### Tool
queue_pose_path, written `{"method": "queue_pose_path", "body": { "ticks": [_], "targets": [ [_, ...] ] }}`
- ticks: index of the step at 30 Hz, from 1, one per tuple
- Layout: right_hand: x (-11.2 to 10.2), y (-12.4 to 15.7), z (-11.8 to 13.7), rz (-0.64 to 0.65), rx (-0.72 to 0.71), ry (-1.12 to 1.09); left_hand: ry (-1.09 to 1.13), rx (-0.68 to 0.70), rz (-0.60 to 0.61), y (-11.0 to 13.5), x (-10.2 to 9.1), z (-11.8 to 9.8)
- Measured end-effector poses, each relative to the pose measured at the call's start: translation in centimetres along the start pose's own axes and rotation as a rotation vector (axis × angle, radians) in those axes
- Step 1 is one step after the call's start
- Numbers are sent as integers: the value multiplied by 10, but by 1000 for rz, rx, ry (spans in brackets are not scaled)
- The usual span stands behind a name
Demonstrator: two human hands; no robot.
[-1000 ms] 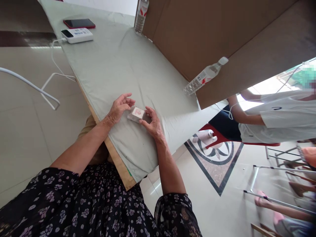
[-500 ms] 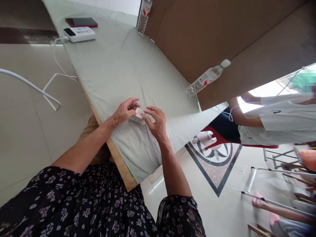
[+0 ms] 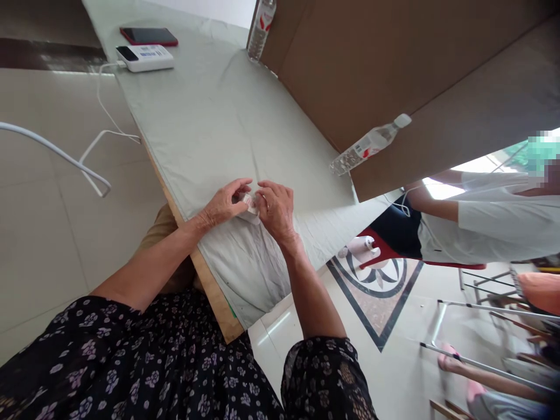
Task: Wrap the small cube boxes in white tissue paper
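Observation:
A small clear box with a white and red label [image 3: 249,202] lies on the grey cloth of the table [image 3: 210,116], near its front edge. My left hand [image 3: 225,202] pinches the box from the left with curled fingers. My right hand [image 3: 275,209] closes over it from the right, covering most of it. Only a sliver of the label shows between the two hands.
A white power bank [image 3: 144,57] with a cable and a red phone [image 3: 149,36] lie at the far left corner. Two water bottles [image 3: 370,144] [image 3: 261,26] stand against brown cardboard panels. Another person in a white shirt [image 3: 494,219] sits at the right.
Both hands have closed in on the small box. One second ago it lay in plain view between open fingers; now the hands meet over it and hide most of it.

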State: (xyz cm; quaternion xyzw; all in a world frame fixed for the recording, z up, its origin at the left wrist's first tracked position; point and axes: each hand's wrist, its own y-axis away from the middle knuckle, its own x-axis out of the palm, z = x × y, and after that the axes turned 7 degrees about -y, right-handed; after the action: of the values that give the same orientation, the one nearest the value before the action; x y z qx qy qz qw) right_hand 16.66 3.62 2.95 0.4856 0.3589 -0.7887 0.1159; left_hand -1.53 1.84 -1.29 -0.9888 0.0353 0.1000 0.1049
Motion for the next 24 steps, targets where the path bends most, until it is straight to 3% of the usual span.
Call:
{"method": "queue_pose_path", "body": {
  "ticks": [6,12,18,21,24],
  "targets": [
    [-9,-18,-11,-48,58,-32,-96,2,36,4,0,-3],
    [-18,-43,-35,-110,135,-47,47,17,93,4,2,-3],
    [-13,-71,-67,-157,233,-102,245,-88,158,3,-3,-12],
    [-16,-65,-68,-219,285,-133,296,-193,168,2,-4,-15],
    [-25,-40,-48,-324,349,-170,333,-261,127,2,-3,-17]
  ]
}}
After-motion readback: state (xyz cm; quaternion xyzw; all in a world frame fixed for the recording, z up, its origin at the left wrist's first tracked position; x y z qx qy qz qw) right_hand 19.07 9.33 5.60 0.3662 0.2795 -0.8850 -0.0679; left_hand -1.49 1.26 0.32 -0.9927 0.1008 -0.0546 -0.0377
